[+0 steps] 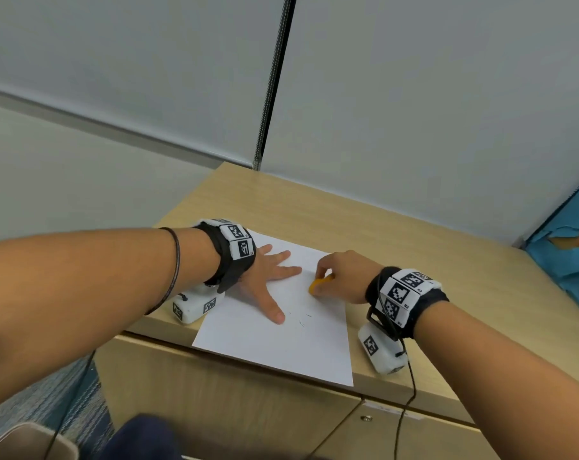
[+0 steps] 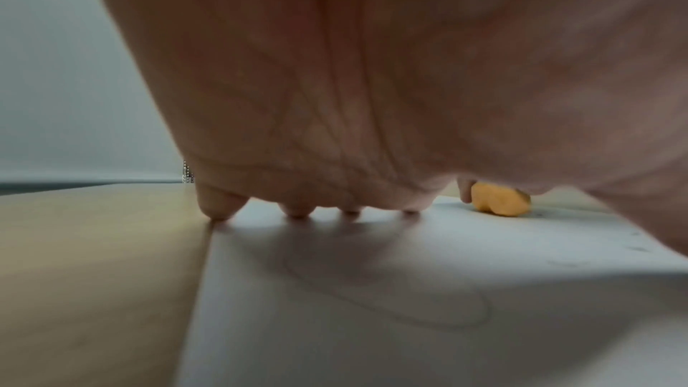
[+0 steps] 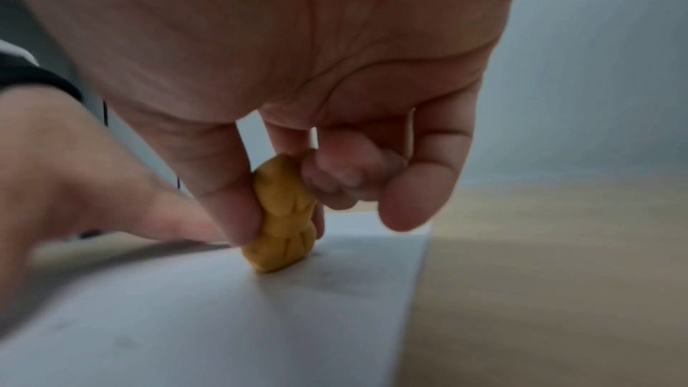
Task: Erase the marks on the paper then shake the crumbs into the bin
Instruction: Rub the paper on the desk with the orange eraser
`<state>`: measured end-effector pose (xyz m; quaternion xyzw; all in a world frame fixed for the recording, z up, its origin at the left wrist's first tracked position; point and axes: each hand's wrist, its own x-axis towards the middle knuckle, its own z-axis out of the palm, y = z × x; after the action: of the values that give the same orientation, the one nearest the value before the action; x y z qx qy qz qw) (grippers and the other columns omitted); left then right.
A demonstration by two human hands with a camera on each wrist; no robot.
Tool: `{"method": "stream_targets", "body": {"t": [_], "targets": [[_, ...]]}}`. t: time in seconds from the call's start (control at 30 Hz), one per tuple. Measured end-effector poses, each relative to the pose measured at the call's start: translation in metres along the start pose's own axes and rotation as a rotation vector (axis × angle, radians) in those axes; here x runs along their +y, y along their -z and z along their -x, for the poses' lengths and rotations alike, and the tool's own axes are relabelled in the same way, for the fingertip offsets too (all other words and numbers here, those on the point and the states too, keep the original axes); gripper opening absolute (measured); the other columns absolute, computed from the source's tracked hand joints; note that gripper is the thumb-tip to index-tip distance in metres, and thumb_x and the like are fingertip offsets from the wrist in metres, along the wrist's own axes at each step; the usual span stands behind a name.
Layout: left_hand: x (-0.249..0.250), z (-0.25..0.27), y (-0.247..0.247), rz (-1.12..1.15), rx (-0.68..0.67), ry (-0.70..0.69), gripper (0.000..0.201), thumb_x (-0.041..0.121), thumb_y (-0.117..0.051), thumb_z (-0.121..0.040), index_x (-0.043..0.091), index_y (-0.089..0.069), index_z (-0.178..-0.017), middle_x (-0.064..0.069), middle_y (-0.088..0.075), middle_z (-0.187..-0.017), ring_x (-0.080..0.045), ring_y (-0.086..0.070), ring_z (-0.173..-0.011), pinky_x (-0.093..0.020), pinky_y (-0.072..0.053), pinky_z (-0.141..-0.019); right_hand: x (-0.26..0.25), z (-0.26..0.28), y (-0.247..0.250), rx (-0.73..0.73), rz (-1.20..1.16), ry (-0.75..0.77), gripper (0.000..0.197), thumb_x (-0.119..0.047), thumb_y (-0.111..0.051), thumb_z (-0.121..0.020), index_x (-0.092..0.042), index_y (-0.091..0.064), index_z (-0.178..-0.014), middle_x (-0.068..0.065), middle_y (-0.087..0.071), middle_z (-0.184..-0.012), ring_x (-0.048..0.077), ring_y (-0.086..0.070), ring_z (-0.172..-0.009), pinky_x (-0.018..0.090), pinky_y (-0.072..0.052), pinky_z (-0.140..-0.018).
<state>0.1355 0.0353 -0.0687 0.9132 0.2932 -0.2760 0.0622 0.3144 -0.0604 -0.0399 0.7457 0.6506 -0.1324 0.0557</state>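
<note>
A white sheet of paper (image 1: 275, 340) lies on the wooden cabinet top (image 1: 314, 214). My left hand (image 1: 268, 277) rests flat on the sheet with fingers spread, pressing it down. My right hand (image 1: 338, 277) pinches a yellow-orange eraser (image 1: 318, 285) between thumb and fingers, its lower end touching the paper. The eraser (image 3: 283, 217) stands upright in the right wrist view and shows far right as the eraser (image 2: 498, 200) in the left wrist view. Small dark crumbs or marks (image 1: 303, 318) lie near my left thumb. A faint curved pencil line (image 2: 409, 305) shows under my left palm.
A pale bin rim (image 1: 26, 439) shows at the bottom left on the floor. Grey partition walls (image 1: 414, 94) stand behind the cabinet. Blue torn material (image 1: 570, 247) lies at the right edge. A black cable (image 1: 411, 393) hangs from my right wrist over the cabinet front.
</note>
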Motion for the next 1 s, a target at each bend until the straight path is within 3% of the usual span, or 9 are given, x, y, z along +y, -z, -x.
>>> {"method": "stream_targets", "body": {"t": [0.13,0.2,0.37,0.5,0.57,0.67,0.77,0.9,1.0], "targets": [[0.005,-0.007,-0.007,-0.027,0.024,0.045,0.126,0.098,-0.048,-0.054,0.05,0.024,-0.146,0.007,0.033,-0.159,-0.038,0.023,-0.147,-0.068,0.002,-0.113,-0.023,0.011,-0.015,-0.023,-0.098,0.121,0.02,-0.037,-0.069,-0.088,-0.022,-0.067,-0.1,-0.007,-0.064,-0.09,0.015,-0.063,-0.079,0.03,-0.053,-0.07],[0.006,-0.006,-0.008,-0.028,0.031,0.052,0.124,0.097,-0.048,-0.057,0.049,0.024,-0.146,0.007,0.034,-0.158,-0.039,0.024,-0.146,-0.069,0.001,-0.113,-0.026,0.012,-0.018,-0.011,-0.035,0.164,0.017,-0.035,-0.069,-0.087,-0.02,-0.066,-0.094,-0.004,-0.067,-0.09,0.017,-0.065,-0.081,0.035,-0.058,-0.075],[0.007,-0.006,-0.008,-0.011,0.045,0.054,0.124,0.095,-0.051,-0.057,0.052,0.025,-0.145,0.005,0.033,-0.159,-0.041,0.022,-0.146,-0.069,0.002,-0.111,-0.018,0.0,-0.005,0.047,-0.021,0.04,0.021,-0.034,-0.068,-0.089,-0.014,-0.07,-0.094,0.004,-0.071,-0.089,0.023,-0.071,-0.078,0.037,-0.061,-0.074],[0.008,-0.008,-0.008,-0.013,0.029,0.068,0.126,0.095,-0.052,-0.056,0.05,0.027,-0.144,0.006,0.035,-0.158,-0.04,0.025,-0.146,-0.07,0.003,-0.111,-0.026,0.01,-0.012,-0.058,-0.029,0.151,0.022,-0.035,-0.071,-0.088,-0.014,-0.07,-0.093,-0.002,-0.07,-0.071,0.009,-0.064,-0.058,0.033,-0.06,-0.067],[0.008,-0.007,-0.007,0.001,0.035,0.062,0.125,0.093,-0.053,-0.058,0.051,0.025,-0.145,0.006,0.034,-0.158,-0.041,0.023,-0.146,-0.068,0.003,-0.111,-0.019,0.005,-0.008,-0.024,-0.04,0.085,0.024,-0.037,-0.071,-0.087,-0.014,-0.07,-0.092,0.001,-0.072,-0.075,0.014,-0.068,-0.061,0.036,-0.061,-0.069],[0.009,-0.007,-0.006,0.006,0.038,0.061,0.124,0.093,-0.054,-0.059,0.052,0.025,-0.145,0.006,0.034,-0.158,-0.041,0.022,-0.146,-0.068,0.002,-0.111,-0.016,-0.001,-0.008,0.071,-0.022,0.038,0.028,-0.036,-0.068,-0.085,-0.008,-0.072,-0.089,0.009,-0.075,-0.085,0.027,-0.073,-0.08,0.042,-0.061,-0.075],[0.008,-0.008,-0.007,-0.016,0.023,0.075,0.127,0.096,-0.051,-0.055,0.05,0.028,-0.144,0.006,0.036,-0.157,-0.04,0.025,-0.146,-0.071,0.003,-0.111,-0.031,0.008,-0.017,-0.013,0.01,0.157,0.026,-0.034,-0.069,-0.085,-0.008,-0.072,-0.086,0.008,-0.075,-0.081,0.024,-0.071,-0.075,0.04,-0.06,-0.071],[0.008,-0.008,-0.007,0.001,0.037,0.062,0.126,0.095,-0.053,-0.055,0.053,0.025,-0.144,0.006,0.034,-0.158,-0.041,0.022,-0.146,-0.068,0.002,-0.111,-0.019,-0.003,-0.006,0.055,0.019,0.036,0.032,-0.038,-0.068,-0.084,-0.007,-0.073,-0.089,0.009,-0.076,-0.086,0.026,-0.072,-0.079,0.04,-0.062,-0.074],[0.008,-0.009,-0.008,-0.025,0.042,0.075,0.126,0.095,-0.052,-0.055,0.051,0.025,-0.146,0.006,0.034,-0.158,-0.041,0.022,-0.146,-0.068,0.002,-0.111,-0.025,-0.003,-0.012,0.039,0.029,0.101,0.029,-0.037,-0.069,-0.083,-0.008,-0.072,-0.087,0.008,-0.074,-0.085,0.026,-0.07,-0.079,0.039,-0.06,-0.071]]}}
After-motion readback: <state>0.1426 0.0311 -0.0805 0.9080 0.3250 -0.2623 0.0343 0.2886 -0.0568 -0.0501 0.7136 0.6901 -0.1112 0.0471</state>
